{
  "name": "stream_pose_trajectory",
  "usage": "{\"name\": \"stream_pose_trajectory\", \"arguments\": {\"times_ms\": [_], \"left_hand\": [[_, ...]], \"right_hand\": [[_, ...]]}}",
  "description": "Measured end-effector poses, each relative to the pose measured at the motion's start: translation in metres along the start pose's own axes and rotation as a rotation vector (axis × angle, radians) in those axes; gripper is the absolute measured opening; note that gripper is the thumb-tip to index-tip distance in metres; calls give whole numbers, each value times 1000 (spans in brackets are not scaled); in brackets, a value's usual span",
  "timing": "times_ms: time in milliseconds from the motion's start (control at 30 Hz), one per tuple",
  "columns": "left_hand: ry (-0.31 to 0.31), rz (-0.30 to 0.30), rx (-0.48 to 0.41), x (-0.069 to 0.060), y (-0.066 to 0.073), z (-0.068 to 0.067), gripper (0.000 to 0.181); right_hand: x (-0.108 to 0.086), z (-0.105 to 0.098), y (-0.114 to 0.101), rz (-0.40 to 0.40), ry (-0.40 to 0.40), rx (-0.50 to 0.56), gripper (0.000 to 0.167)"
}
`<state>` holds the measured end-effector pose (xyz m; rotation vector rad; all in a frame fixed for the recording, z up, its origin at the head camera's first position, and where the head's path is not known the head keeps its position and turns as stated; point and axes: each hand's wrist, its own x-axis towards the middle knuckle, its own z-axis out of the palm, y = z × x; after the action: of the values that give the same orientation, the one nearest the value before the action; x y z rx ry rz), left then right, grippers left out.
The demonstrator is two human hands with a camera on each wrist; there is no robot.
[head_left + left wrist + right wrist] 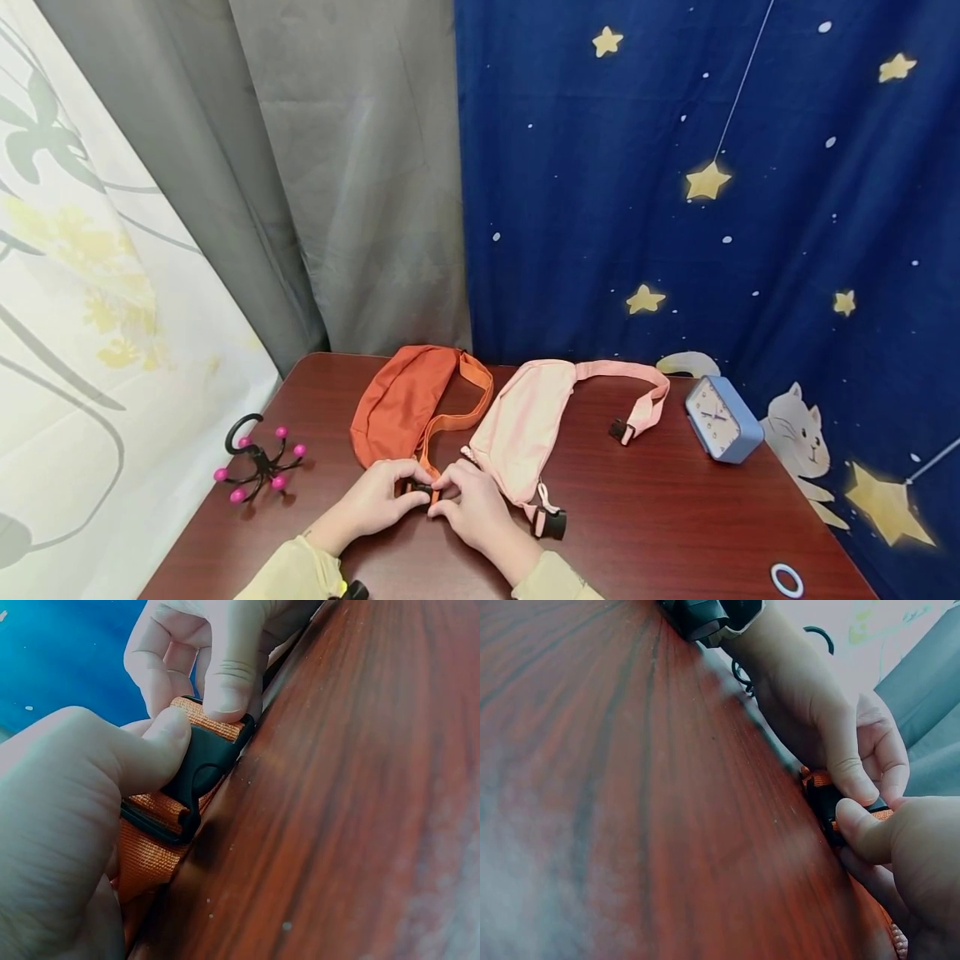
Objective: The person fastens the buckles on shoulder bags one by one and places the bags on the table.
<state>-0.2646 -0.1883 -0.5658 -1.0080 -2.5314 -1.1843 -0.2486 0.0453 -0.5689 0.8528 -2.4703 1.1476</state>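
Observation:
An orange waist bag point(405, 400) lies on the table, its orange strap point(146, 859) running down to a black plastic side-release buckle point(199, 761). The two parts of the buckle look joined in the left wrist view. My left hand point(377, 498) pinches the buckle from the left side, thumb on top. From the right, my right hand point(477, 510) pinches its other end, where the orange webbing loops through. Fingers partly cover the buckle in the head and right wrist views.
A pink waist bag point(525, 421) lies just right of the orange one, with its black buckle halves point(550, 523) apart. At left stands a black octopus-like rack with pink tips point(261, 462). A blue clock point(723, 419) and a pale ring point(787, 581) are at right.

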Motion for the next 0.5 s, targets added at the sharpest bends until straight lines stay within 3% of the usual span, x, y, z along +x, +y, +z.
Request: {"name": "stream_pose_trajectory", "arguments": {"times_ms": [333,500], "left_hand": [[11,20,20,0,2,1,22],[7,26,23,1,4,1,24]], "right_hand": [[-1,-3,-1,-71,21,-55,33],[-1,-3,-1,-66,-4,-14,32]]}}
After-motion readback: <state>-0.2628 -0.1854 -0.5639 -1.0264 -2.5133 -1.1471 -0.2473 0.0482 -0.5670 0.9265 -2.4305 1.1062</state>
